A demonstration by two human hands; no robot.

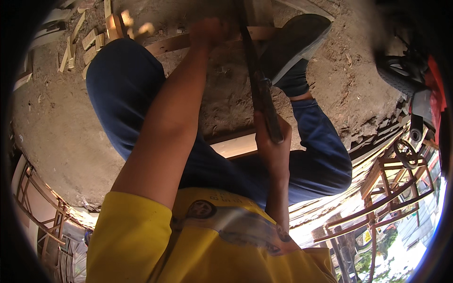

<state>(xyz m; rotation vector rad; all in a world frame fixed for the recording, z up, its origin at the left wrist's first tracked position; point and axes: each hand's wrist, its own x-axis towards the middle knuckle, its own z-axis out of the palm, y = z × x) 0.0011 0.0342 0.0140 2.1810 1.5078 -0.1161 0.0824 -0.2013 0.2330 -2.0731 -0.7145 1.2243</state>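
A long, dark, narrow bar-like tool (pixel 257 78) runs from the top middle down towards me, with a small fitting partway along it. My right hand (pixel 273 141) is wrapped round its near end. The far end is lost in shadow at the top edge. My left hand (pixel 206 32) reaches to the far side, beside a curved wooden piece (pixel 172 45); shadow and blur hide its fingers. A foot in a dark shoe (pixel 302 42) rests by the wooden piece, right of the tool. Between my legs lies a pale wooden board (pixel 236 145).
Several wood offcuts (pixel 89 40) lie on the dirt floor (pixel 56 127) at the far left. A dark wheel (pixel 401 70) with red bodywork (pixel 436 99) stands at the right. Wooden frames (pixel 396 188) stand at the lower right, and more framework (pixel 40 212) at the lower left.
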